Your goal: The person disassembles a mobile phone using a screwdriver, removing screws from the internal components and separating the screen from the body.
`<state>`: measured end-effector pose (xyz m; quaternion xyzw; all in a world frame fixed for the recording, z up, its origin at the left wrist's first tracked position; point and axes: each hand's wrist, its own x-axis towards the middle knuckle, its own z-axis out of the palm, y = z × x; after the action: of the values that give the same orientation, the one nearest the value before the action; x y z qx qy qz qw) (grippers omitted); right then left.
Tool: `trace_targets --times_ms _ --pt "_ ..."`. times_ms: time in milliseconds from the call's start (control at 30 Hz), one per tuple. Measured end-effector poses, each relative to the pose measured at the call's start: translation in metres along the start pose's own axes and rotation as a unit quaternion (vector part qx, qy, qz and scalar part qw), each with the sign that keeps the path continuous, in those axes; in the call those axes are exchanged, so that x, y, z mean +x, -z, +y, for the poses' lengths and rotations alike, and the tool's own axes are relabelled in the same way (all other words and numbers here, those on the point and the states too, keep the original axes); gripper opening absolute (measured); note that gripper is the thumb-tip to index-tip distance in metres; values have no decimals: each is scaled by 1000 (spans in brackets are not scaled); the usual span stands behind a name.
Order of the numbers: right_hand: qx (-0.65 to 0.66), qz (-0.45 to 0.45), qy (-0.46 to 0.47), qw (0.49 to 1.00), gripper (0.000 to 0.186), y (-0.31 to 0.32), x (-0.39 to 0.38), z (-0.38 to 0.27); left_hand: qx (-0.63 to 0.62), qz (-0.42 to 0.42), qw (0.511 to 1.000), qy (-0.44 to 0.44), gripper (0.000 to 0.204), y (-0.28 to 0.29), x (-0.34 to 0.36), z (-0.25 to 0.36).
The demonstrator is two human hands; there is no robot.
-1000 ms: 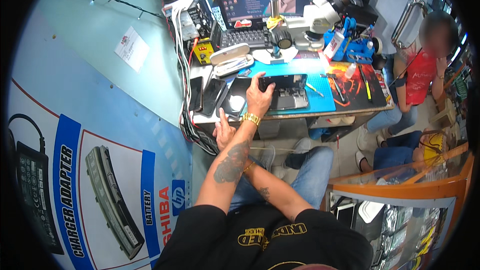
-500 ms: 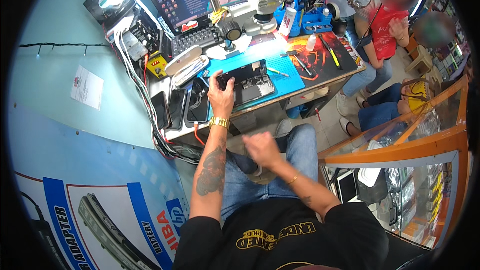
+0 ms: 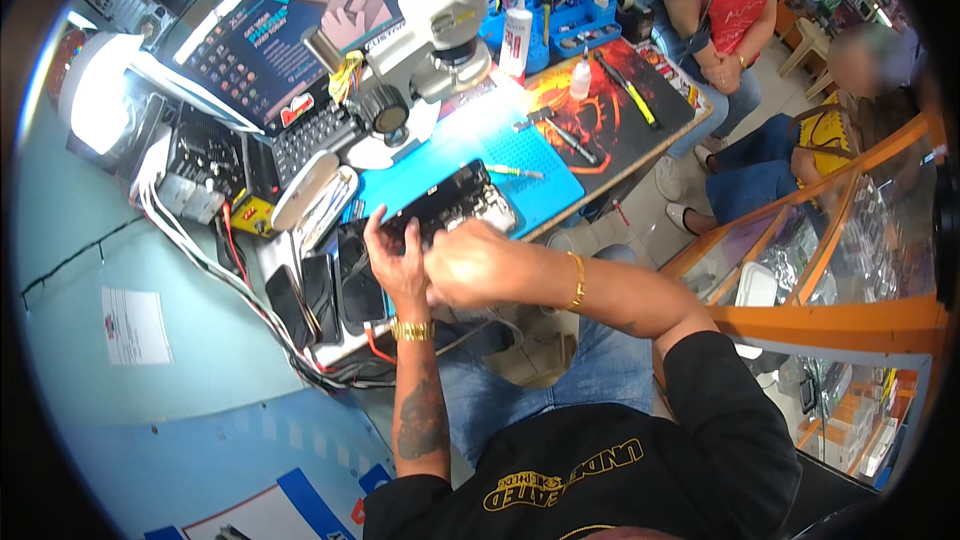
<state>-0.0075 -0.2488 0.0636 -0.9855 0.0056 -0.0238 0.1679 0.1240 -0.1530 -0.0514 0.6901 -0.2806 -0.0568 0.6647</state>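
Observation:
A smartphone with its back off (image 3: 455, 192) lies on the blue work mat (image 3: 548, 192), its inner parts showing. My left hand (image 3: 400, 268) grips the phone's near-left end, thumb and a finger raised along its edge. Close against it, my right hand (image 3: 472, 265) is curled over the near side of the phone. Its fingertips are hidden, so whatever they hold cannot be made out. A thin yellow-tipped tool (image 3: 515, 172) lies on the mat just beyond the phone.
Other phones (image 3: 302, 302) and an open case of tools (image 3: 322, 202) stand left. Behind the mat are a microscope (image 3: 432, 15) and a laptop (image 3: 290, 50). A small bottle (image 3: 580, 78) and a yellow-black cutter (image 3: 628, 90) lie right. Two people sit beyond the bench.
My right hand has come up from above my lap to the phone, beside my left hand. The view has shifted. A seated person's raised hand has lowered.

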Motion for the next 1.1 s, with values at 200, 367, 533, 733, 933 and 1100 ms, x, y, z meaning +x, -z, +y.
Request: trace_targets --times_ms 200,367,533,733,933,1100 --pt "456 -250 94 849 38 -25 -51 12 -30 19 999 -16 47 -6 -5 13" --pt "352 -40 -116 928 37 -110 -140 40 30 20 999 -27 45 -4 0 11" --pt "63 102 -441 889 58 -152 -220 46 6 11 999 -48 45 -8 1 16" --pt "100 72 -617 777 105 -243 -229 98 -21 -11 999 -46 47 4 10 -11" --pt "126 88 -654 740 109 -232 -204 125 -5 -16 999 -35 45 1 5 -1" --pt "146 90 -681 712 107 -217 -196 140 50 -4 998 -35 46 1 3 3"
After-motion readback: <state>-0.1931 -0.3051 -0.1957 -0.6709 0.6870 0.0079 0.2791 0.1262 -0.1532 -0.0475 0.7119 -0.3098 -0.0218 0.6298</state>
